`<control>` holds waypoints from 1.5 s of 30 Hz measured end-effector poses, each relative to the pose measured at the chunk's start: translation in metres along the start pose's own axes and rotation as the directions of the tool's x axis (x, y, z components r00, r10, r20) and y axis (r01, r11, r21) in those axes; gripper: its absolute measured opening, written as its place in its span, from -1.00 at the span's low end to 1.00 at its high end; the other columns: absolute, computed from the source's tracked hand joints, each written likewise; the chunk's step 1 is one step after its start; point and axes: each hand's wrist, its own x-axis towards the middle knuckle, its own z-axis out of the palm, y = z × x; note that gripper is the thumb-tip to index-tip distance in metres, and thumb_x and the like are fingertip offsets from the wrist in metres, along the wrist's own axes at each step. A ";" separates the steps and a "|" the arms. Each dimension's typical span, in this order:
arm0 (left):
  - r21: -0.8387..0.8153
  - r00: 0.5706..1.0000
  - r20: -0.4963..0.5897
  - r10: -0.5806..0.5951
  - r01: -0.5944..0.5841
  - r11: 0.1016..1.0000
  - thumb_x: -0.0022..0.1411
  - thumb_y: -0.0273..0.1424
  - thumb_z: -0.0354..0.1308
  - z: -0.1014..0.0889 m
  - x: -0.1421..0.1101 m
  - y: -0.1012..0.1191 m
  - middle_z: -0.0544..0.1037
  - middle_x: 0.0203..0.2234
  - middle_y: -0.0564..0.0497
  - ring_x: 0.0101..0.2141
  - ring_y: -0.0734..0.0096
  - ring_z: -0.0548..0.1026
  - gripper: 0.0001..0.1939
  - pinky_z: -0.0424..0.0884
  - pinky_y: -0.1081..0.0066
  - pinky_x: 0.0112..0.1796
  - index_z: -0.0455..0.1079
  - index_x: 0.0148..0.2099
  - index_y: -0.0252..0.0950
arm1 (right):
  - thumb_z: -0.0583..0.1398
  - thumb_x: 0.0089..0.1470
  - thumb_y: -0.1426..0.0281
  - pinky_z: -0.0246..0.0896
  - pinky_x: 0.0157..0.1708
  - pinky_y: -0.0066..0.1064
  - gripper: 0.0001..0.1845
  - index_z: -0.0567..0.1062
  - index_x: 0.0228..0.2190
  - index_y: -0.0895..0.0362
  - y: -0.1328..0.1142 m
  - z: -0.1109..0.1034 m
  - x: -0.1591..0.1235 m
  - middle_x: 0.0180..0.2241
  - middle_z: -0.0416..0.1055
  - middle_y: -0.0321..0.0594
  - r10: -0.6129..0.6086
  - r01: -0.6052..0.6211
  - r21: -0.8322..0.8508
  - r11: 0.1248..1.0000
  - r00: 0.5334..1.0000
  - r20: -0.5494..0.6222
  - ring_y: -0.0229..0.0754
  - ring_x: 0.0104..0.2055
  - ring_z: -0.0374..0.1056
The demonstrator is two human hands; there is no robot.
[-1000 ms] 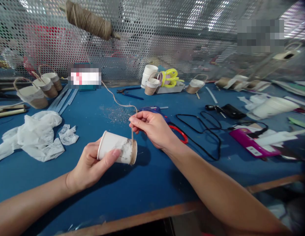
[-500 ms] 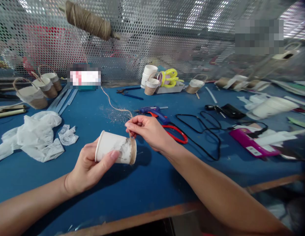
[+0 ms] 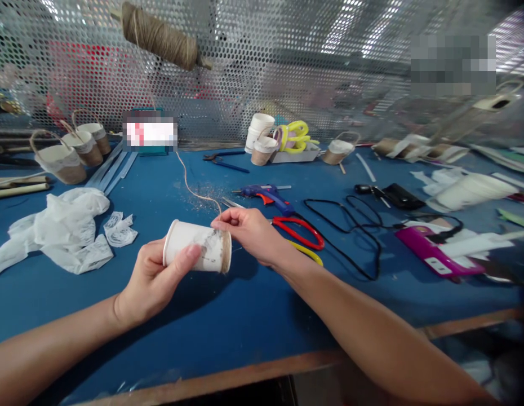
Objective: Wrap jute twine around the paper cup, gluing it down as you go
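Observation:
A white paper cup (image 3: 193, 243) lies on its side in my left hand (image 3: 154, 276), whose thumb presses along the cup's wall. Several turns of brown twine (image 3: 225, 254) circle the cup at its right end, next to grey smudges. My right hand (image 3: 240, 228) pinches the twine at the top of that wound band. From the pinch the loose twine (image 3: 187, 177) runs back across the table, and a strand rises toward the big twine spool (image 3: 160, 36) on the mesh wall. Just beyond my right hand lie a blue glue gun (image 3: 268, 194) and red-handled scissors (image 3: 302, 231).
White lace fabric (image 3: 67, 231) lies at left, near several twine-wrapped cups with handles (image 3: 61, 163). Blue-handled pliers (image 3: 228, 163) and stacked white cups (image 3: 257, 129) are at the back. A black cord (image 3: 359, 262) and purple power strip (image 3: 439, 251) lie at right.
My right hand has moved down closer to the cup's rim along with the twine. The cup has tilted and shifted slightly up and left. The view has shifted slightly.

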 end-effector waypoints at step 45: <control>-0.399 0.871 0.100 -0.481 0.478 0.782 0.03 -0.31 0.19 -0.011 0.036 0.009 0.53 -0.56 -0.06 -0.57 0.46 0.42 -0.78 0.34 0.50 -0.53 0.48 -0.40 -0.40 | 0.13 0.02 0.36 0.11 -0.43 -0.43 -0.89 0.34 -0.50 0.12 -0.022 -0.008 -0.021 -0.51 0.26 -0.33 -0.318 0.388 -0.327 0.862 0.915 0.249 -0.32 -0.46 0.15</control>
